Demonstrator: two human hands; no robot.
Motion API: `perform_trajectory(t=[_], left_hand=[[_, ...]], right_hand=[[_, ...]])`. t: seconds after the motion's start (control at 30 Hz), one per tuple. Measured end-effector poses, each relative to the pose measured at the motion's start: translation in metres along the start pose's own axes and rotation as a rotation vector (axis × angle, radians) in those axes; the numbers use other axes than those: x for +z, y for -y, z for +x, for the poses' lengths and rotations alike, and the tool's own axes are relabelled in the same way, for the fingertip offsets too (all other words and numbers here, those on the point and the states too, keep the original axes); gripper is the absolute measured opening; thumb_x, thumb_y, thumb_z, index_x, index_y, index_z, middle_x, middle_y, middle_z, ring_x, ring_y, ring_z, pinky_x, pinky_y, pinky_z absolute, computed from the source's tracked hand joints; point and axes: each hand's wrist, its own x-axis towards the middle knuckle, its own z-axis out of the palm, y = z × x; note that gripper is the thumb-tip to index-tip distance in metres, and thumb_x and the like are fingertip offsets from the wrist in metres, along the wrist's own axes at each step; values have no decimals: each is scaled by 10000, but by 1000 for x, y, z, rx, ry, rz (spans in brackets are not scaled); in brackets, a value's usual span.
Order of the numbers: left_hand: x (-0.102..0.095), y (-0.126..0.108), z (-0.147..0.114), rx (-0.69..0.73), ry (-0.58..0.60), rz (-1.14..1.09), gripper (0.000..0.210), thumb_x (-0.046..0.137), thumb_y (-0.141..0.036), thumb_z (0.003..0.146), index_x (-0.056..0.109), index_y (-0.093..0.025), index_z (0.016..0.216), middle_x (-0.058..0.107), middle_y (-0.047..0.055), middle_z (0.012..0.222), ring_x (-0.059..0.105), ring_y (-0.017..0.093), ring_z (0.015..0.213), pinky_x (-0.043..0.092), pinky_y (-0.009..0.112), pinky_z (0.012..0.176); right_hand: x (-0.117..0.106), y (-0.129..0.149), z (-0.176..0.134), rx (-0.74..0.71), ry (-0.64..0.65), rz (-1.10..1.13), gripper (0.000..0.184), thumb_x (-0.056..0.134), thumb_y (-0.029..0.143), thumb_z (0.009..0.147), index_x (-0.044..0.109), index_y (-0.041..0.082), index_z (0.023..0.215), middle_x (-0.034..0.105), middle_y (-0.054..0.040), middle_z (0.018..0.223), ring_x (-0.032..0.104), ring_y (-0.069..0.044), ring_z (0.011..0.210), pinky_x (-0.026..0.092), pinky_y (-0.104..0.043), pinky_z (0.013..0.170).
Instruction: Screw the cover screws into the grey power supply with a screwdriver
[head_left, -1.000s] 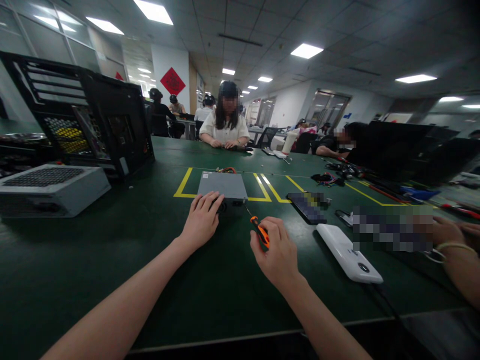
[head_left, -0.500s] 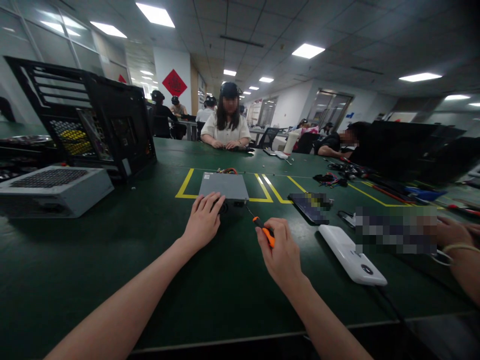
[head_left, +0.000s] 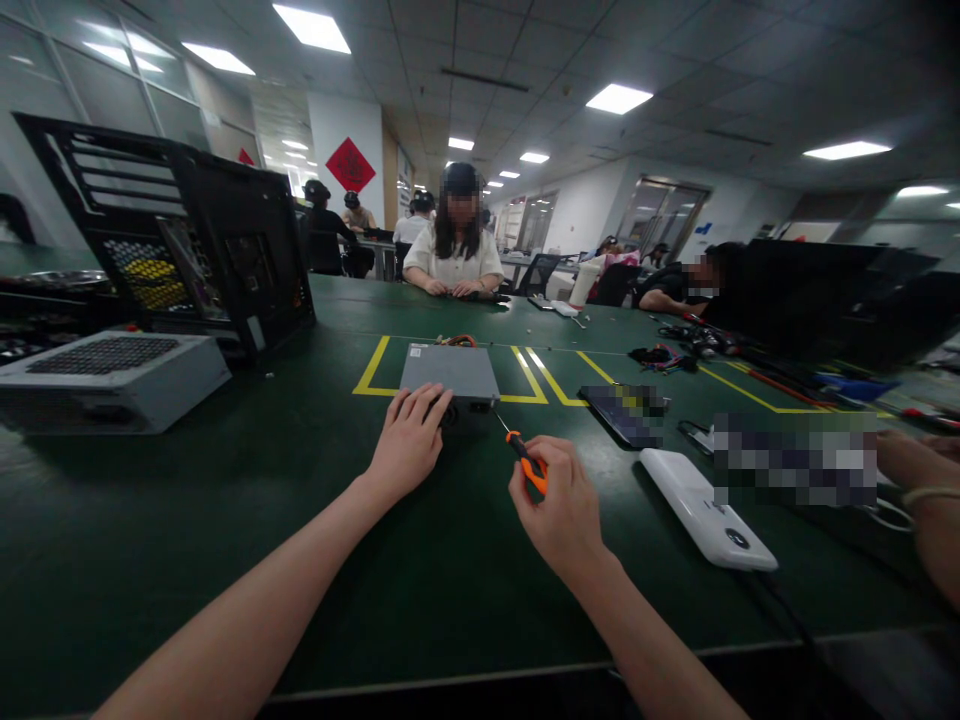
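Key relation: screwdriver tip to box corner. Your right hand [head_left: 562,510] pinches the orange-and-black-handled screwdriver with a thin metal shaft [head_left: 516,445] between thumb and curled fingers. Its long axis slants away from you and leftward; tip points at the right end of the box's near face. Tip touching or just short: can't tell.

Grey rectangular metal power supply box [head_left: 454,372] lies flat on the dark green tabletop [head_left: 450,600], ahead and left of your right fingers, across the near line of the yellow tape outline [head_left: 534,375]. Its black power socket [head_left: 480,406] faces you; multicoloured wires [head_left: 463,340] show at the far edge. Long axis looks left-to-right, but foreshortening makes that unsure.

Left hand [head_left: 405,440] is nearer: fingers extended, slightly spread, resting on the box's near edge, left of the socket. Thumb hidden. Only the screwdriver bridges your right hand's gap to the box.
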Motion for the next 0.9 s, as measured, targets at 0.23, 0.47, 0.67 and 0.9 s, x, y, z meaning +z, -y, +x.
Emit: perform_trajectory(t=[0.23, 0.47, 0.67, 0.9], left_hand=[[0, 0, 0, -4, 8, 13, 481, 400, -160, 809, 355, -194, 1287, 406, 80, 1299, 311, 215, 1235, 193, 411, 1058], [0, -1, 0, 4, 0, 12, 485, 397, -161, 809, 349, -192, 1291, 404, 91, 1301, 310, 222, 1238, 196, 427, 1054], [0, -1, 0, 0, 14, 29, 482, 392, -165, 815, 341, -189, 1294, 398, 85, 1304, 302, 213, 1241, 186, 412, 1061], [1, -1, 0, 8, -6, 10, 492, 404, -164, 803, 348, -190, 1291, 418, 94, 1286, 329, 228, 1223, 214, 434, 1045]], right_hand=[[0, -1, -1, 62, 40, -48, 182, 473, 189, 799, 409, 165, 968, 506, -85, 897, 534, -163, 755, 481, -263, 553], [-1, 1, 0, -1, 43, -127, 154, 512, 170, 772, 440, 170, 908, 535, -90, 922, 536, -184, 806, 493, -312, 662], [-2, 1, -2, -13, 102, -92, 150, 451, 138, 797, 449, 157, 945, 539, -93, 933, 553, -164, 804, 497, -289, 665], [-2, -1, -4, 53, 132, -97, 178, 427, 197, 822, 448, 153, 993, 551, -99, 946, 564, -156, 734, 483, -254, 541]])
